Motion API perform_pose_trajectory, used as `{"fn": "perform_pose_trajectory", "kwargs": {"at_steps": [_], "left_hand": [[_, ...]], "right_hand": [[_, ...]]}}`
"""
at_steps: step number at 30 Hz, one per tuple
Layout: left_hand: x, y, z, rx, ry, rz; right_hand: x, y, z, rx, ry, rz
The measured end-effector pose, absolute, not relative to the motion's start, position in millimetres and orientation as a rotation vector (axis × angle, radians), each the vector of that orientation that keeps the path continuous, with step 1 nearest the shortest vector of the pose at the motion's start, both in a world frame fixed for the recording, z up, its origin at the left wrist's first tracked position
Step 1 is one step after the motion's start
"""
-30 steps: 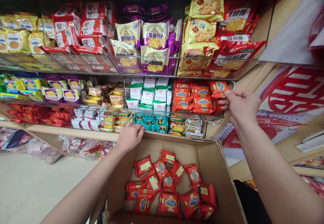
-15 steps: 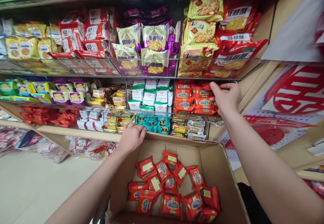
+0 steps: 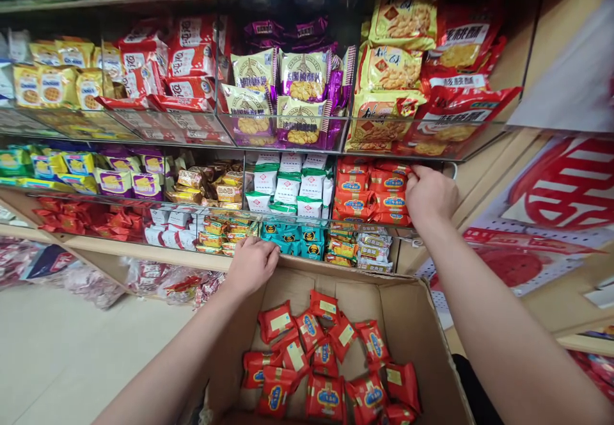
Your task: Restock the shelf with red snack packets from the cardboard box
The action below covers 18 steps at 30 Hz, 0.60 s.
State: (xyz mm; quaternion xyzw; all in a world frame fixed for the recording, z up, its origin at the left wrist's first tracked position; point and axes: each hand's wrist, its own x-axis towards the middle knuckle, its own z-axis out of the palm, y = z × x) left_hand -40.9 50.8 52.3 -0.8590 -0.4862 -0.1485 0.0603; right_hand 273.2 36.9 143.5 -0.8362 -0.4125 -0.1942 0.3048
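My right hand [image 3: 432,196] reaches to the right end of a shelf compartment of stacked red biscuit packets [image 3: 354,205]. Its fingers are closed at the edge of the top right packet [image 3: 391,168], partly hiding that edge. Below stands an open cardboard box [image 3: 407,313] with several loose red packets [image 3: 326,397] of the same look scattered on its bottom. My left hand [image 3: 252,264] is closed over the box's far left corner, its fingertips curled at the rim.
White and green packets [image 3: 288,189] fill the compartment to the left. Higher up lie yellow walnut biscuit bags [image 3: 391,70] behind a clear shelf front [image 3: 288,132]. Teal packets [image 3: 311,242] sit just past the box rim. Bagged goods [image 3: 165,281] lie low beside the tiled floor [image 3: 96,348].
My right hand has turned and moved slightly down and inward at the red packets. The view has shifted a little. My left hand stays at the box corner.
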Motion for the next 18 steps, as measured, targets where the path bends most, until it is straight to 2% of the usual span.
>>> {"fn": "perform_pose_trajectory", "kwargs": {"at_steps": [6, 12, 18], "left_hand": [[-42.4, 51.2, 51.9, -2.602, -1.472, -0.441], [-43.1, 50.8, 49.6, -2.618, -1.464, -0.506], [-41.7, 50.9, 48.7, -2.625, -1.461, -0.526]], "right_hand": [[269.9, 45.1, 146.6, -2.321, -1.114, -0.513], [253.9, 30.7, 133.9, -2.201, -1.438, -0.744], [246.9, 41.0, 136.5, -2.195, -1.524, -0.741]]}}
